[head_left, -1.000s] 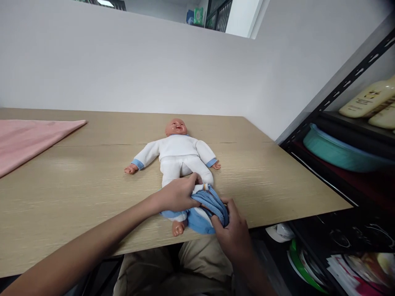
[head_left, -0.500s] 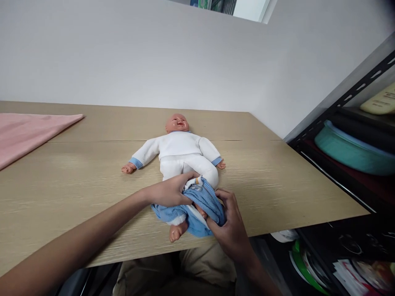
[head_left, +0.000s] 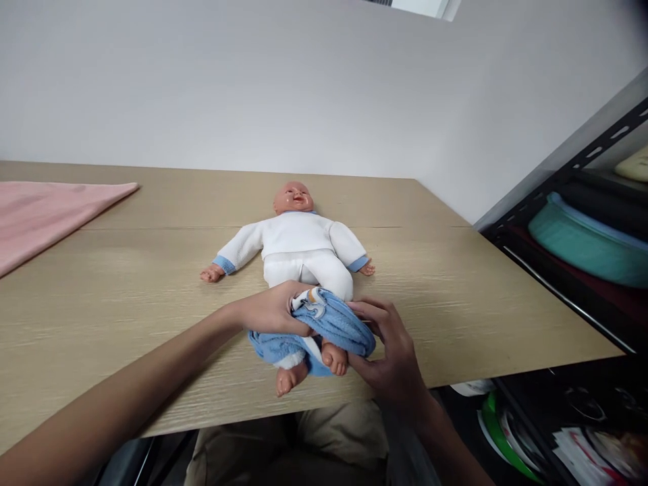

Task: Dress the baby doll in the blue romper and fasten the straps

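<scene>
A foot (head_left: 335,358) of the doll (head_left: 304,233) on the bench (head_left: 152,297), mostly covered moments ago, is now bared, its leg seemingly threaded through the blue garment (head_left: 337,320) gripped around the shins by the fingers of the left hand (head_left: 273,308) and right hand (head_left: 392,347).

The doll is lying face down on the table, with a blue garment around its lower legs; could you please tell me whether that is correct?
Not quite: the head view shows the doll lying face up on the table, with the blue garment around its lower legs.
</scene>
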